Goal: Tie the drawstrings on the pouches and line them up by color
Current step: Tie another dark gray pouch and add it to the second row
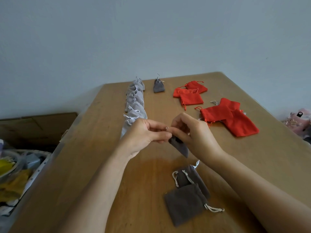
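A dark grey pouch (180, 147) hangs above the middle of the wooden table (94, 148). My left hand (146, 133) and my right hand (191, 132) both pinch its drawstring at the pouch's mouth, fingertips almost meeting. A row of several light grey tied pouches (134, 101) runs away from me on the left. One tied dark grey pouch (158, 86) stands at the far edge. Two untied dark grey pouches (186, 197) lie flat near me. Several red pouches (230, 115) lie loose at the right, with more red pouches (190, 93) further back.
A cardboard box (37, 125) and a bin of cloth and clutter (15, 174) sit left of the table. A pink item (299, 120) lies off the right edge. A plain wall rises behind the table.
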The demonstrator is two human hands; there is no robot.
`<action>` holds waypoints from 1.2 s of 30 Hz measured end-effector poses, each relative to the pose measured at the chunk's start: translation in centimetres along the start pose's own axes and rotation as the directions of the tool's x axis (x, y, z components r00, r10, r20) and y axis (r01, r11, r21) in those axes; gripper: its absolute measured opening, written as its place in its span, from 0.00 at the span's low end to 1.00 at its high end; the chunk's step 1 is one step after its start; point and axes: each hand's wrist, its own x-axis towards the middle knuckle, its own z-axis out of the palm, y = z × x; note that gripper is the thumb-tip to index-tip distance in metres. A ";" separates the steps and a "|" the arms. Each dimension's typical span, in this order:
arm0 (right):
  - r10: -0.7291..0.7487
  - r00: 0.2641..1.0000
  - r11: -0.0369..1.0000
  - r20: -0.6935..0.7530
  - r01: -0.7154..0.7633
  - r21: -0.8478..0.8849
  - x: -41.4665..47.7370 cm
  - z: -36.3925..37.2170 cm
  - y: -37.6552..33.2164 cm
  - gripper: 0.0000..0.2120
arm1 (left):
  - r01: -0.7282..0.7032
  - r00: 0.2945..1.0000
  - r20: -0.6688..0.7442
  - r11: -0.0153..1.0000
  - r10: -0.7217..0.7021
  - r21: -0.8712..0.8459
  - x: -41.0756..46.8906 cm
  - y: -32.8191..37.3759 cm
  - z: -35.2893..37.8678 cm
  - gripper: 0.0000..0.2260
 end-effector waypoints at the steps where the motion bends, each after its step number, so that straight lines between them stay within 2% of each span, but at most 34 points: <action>1: 0.034 0.999 0.998 -0.007 -0.033 0.051 0.1 -0.2 -0.2 0.09 | -0.021 1.000 -0.013 1.000 0.020 -0.011 0.0 0.0 0.3 0.08; 6: 0.169 0.986 0.930 0.015 -0.165 0.328 0.5 -0.9 -0.5 0.16 | -0.035 0.996 -0.083 0.995 0.027 -0.098 0.0 0.0 1.1 0.03; 8: 0.200 0.978 0.913 0.060 -0.208 0.350 0.5 -1.0 -0.4 0.14 | 0.003 0.995 -0.100 0.988 -0.018 -0.154 0.2 0.0 0.9 0.04; 10: 0.182 0.980 0.933 0.084 -0.200 0.299 0.4 -1.0 -0.3 0.08 | 0.035 0.993 -0.105 0.985 -0.054 -0.169 0.3 0.0 0.5 0.05; 12: 0.104 0.993 0.975 0.064 -0.114 0.193 0.3 -0.9 -0.4 0.09 | 0.056 0.992 -0.103 0.984 -0.074 -0.168 0.2 0.1 0.4 0.05; 14: 0.030 1.000 0.990 0.003 -0.031 0.140 0.1 -0.8 -0.6 0.10 | 0.067 0.990 -0.107 0.977 -0.091 -0.204 0.2 0.3 0.4 0.05; 17: -0.023 0.995 0.986 -0.100 0.039 0.162 0.0 -0.8 -0.8 0.08 | 0.054 0.988 -0.132 0.977 -0.082 -0.206 0.2 0.3 0.5 0.07; 19: -0.080 0.987 0.994 -0.138 0.089 0.064 -0.1 -0.8 -0.6 0.06 | 0.035 0.988 -0.145 0.984 -0.061 -0.173 0.1 0.2 0.7 0.06; 24: -0.143 0.983 0.983 -0.118 0.127 -0.129 0.0 -0.8 -0.4 0.03 | 0.006 0.982 -0.187 0.987 -0.036 -0.158 0.1 0.1 1.3 0.03; 31: -0.152 0.982 0.981 -0.109 0.136 -0.138 -0.2 -0.6 -0.4 0.02 | -0.004 0.971 -0.236 0.990 -0.030 -0.143 0.0 0.1 1.8 0.03; 36: -0.146 0.982 0.985 -0.124 0.132 -0.113 -0.3 -0.4 -0.3 0.04 | -0.069 0.956 -0.288 0.996 0.052 -0.051 -0.1 0.1 2.1 0.01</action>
